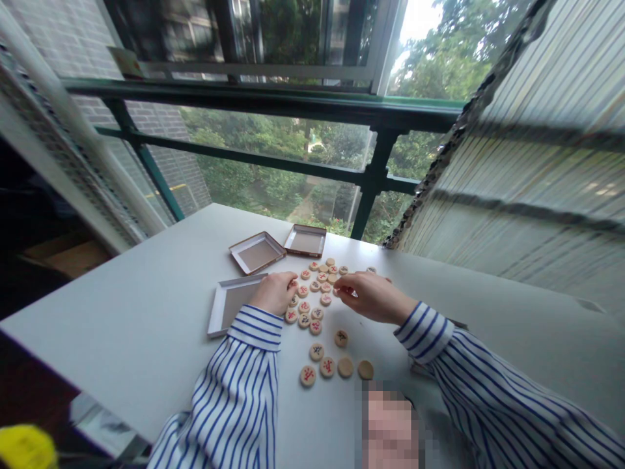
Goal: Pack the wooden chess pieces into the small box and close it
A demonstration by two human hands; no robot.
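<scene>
Round wooden Chinese chess pieces [305,307] lie loosely clustered on the white table, some marked in red, some in dark characters, others blank side up. My left hand [274,293] is at the cluster's left edge, fingers curled together at a red-marked chess piece [293,284]. From the right, my right hand [374,296] reaches in, thumb and forefinger pinched around a piece's edge, mostly hidden. Nearer to me are several separate pieces, among them a red-marked one [307,376] and a blank one [365,370].
Three shallow open box parts stand beyond and left of the pieces: a near tray [213,311], a middle tray [258,253] and a far tray [306,240]. Behind the white table [122,312] runs a green railing [254,156] before a window. A pleated blind [537,163] hangs at right.
</scene>
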